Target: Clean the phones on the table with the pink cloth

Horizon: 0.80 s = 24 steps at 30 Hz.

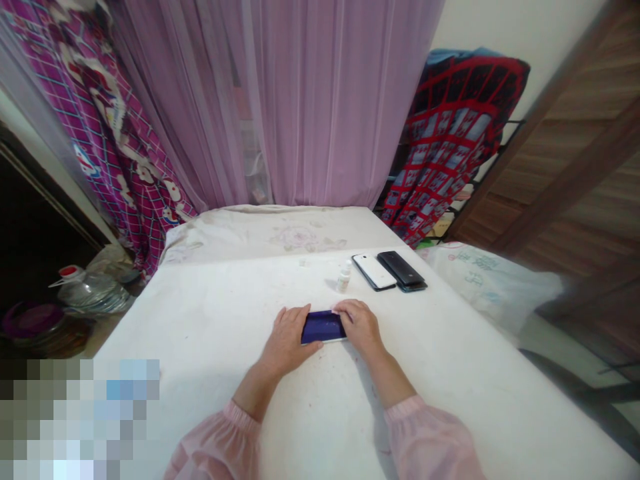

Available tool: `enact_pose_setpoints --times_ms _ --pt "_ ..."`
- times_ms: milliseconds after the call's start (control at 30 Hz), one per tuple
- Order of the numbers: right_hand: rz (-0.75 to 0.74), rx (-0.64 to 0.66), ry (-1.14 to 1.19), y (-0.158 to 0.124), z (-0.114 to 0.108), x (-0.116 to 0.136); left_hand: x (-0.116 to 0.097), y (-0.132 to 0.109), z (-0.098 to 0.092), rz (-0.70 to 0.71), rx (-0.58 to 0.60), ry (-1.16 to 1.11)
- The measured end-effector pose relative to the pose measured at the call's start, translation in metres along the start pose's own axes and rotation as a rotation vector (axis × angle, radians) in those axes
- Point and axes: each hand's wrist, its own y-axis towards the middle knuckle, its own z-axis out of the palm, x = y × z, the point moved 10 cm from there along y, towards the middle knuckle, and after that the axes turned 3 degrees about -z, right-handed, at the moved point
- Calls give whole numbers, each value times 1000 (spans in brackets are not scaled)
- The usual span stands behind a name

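Note:
A flat dark-blue smartphone (323, 327) with a pale near edge lies on the white-covered table between my hands. My left hand (289, 338) grips its left end, with the thumb along the near edge and the fingers by the far left corner. Over the right end, my right hand (361, 325) is closed, fingertips pinched together at the far edge. Whatever sits between those fingertips is too small to make out. Just beyond the phone stands a small white bottle (343, 279) with a label.
A white phone (374, 271) and a black phone (401, 268) lie at the back right, each on top of another dark device. The table's cloth (210, 313) is white. A plastic bag (495, 280) hangs past the right edge. Purple curtains (330, 100) close off the back.

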Motion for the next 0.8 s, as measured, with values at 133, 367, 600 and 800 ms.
enact_pose_setpoints --times_ms 133,367,600,800 --pt "22 69 4 0 2 -2 1 0 1 -9 18 -2" --pt "61 350 173 -23 1 1 0 -2 1 -5 -7 13" --pt "111 381 491 -33 -2 -2 2 -1 2 -5 4 15" --pt "277 110 567 -22 -18 -41 13 -8 -1 -40 2 63"
